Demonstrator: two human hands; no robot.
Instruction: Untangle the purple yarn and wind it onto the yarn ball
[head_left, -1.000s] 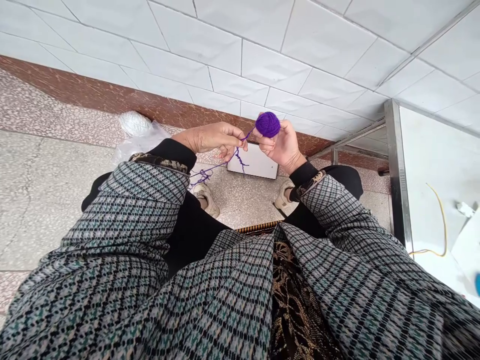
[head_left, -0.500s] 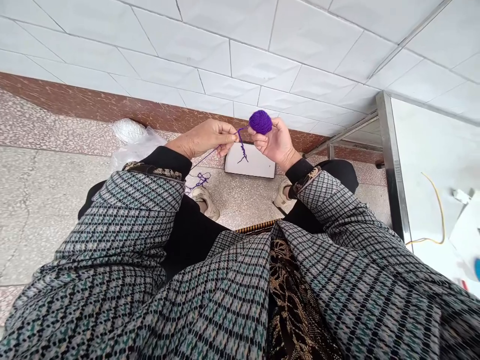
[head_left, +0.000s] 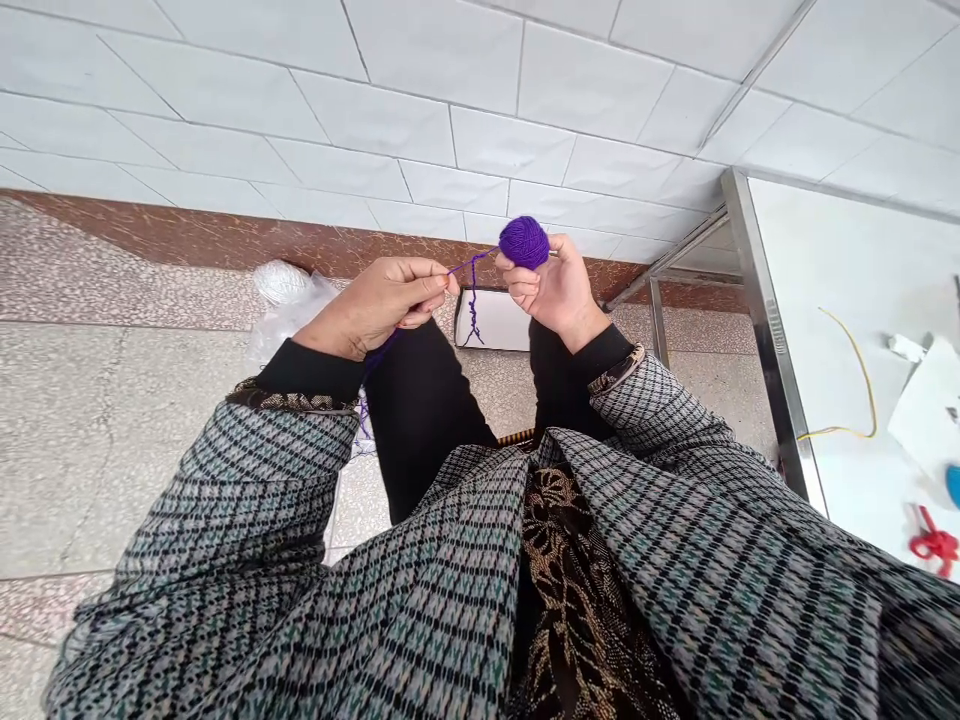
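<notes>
My right hand (head_left: 553, 285) holds a ball of purple yarn (head_left: 524, 242) between thumb and fingers. To its left, my left hand (head_left: 386, 300) is closed in a pinch on the purple yarn strand (head_left: 471, 262), which runs taut to the ball. From that strand, between the two hands, dangles a short twisted tangle of yarn (head_left: 473, 305) with split ends. More loose purple yarn (head_left: 364, 415) trails below my left wrist, partly hidden by my sleeve and leg.
A shallow white box (head_left: 499, 318) with a dark edge lies on the speckled floor against the tiled wall. Left of it rests a white yarn ball (head_left: 283, 283) with a clear plastic bag. On the white table (head_left: 795, 270) at right are a yellow cord (head_left: 870, 390) and a red object (head_left: 934, 540).
My left hand has slid left and a little down along the strand, away from the dangling tangle. My legs have drawn closer together, and the view has shifted slightly.
</notes>
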